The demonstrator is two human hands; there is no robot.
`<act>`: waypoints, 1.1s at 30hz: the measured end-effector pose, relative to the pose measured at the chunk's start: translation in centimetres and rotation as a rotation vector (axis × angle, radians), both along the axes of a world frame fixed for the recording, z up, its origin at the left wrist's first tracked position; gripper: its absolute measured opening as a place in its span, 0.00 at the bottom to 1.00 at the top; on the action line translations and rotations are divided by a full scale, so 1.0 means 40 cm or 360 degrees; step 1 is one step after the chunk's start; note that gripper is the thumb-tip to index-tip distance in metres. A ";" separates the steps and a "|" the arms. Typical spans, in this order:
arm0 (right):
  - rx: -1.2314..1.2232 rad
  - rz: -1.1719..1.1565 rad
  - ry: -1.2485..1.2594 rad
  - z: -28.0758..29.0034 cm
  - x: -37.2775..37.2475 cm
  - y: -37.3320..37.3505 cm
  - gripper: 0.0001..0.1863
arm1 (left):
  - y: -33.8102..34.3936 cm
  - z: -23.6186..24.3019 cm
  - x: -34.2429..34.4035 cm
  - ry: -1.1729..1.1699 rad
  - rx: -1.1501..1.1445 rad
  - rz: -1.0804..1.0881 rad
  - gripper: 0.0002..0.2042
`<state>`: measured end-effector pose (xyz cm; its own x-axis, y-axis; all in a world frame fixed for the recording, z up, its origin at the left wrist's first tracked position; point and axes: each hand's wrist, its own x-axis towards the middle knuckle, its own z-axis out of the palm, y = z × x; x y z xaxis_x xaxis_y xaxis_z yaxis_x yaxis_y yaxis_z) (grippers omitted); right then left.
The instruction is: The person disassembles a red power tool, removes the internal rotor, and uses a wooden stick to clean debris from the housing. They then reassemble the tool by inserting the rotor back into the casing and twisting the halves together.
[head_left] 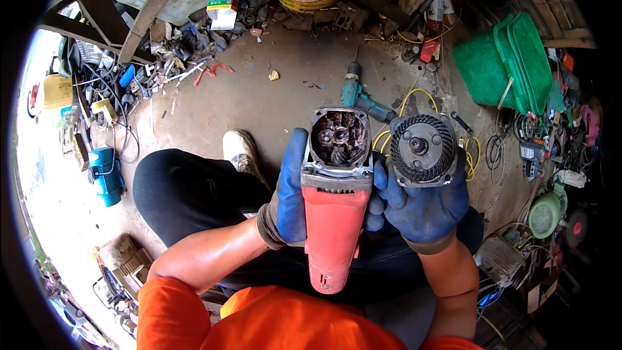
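In blue gloves, I hold the two parts of an opened angle grinder side by side. My left hand (291, 188) is wrapped round the red grinder body (335, 220), whose open gear housing (340, 139) faces up and shows a small pinion and dark grease inside. My right hand (431, 210) grips the gearbox cover with its large bevel gear (422, 149), the toothed side turned up. Some fingers of the right hand reach toward the body's right side; whether they touch it I cannot tell. Beyond the parts, a teal cordless drill (363, 96) lies on the floor.
A green bin (502, 61) stands at the far right, with cables and tools heaped below it. Yellow cord (473, 159) loops beside my right hand. Scrap parts (175, 52) pile up at the far left. A blue motor-like part (105, 176) sits left of my knee.
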<state>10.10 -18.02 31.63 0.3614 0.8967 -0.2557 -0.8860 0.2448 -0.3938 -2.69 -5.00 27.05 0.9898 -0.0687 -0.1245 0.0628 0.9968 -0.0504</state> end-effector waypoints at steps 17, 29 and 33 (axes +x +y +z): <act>0.0095 0.0100 0.0135 -0.031 0.005 0.018 0.26 | 0.003 0.004 -0.018 0.0115 -0.0043 -0.0043 0.49; -0.0021 0.0145 0.0176 -0.011 0.010 0.028 0.29 | -0.001 -0.017 -0.017 0.0295 0.0086 -0.0026 0.47; -0.0013 0.0143 0.0172 -0.013 0.012 0.025 0.31 | -0.003 -0.009 -0.014 0.0175 0.0064 -0.0049 0.48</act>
<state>10.59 -17.01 31.10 0.2495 0.9219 -0.2965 -0.9416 0.1595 -0.2966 -3.25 -5.11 26.68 0.9675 -0.0914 -0.2357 0.0895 0.9958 -0.0188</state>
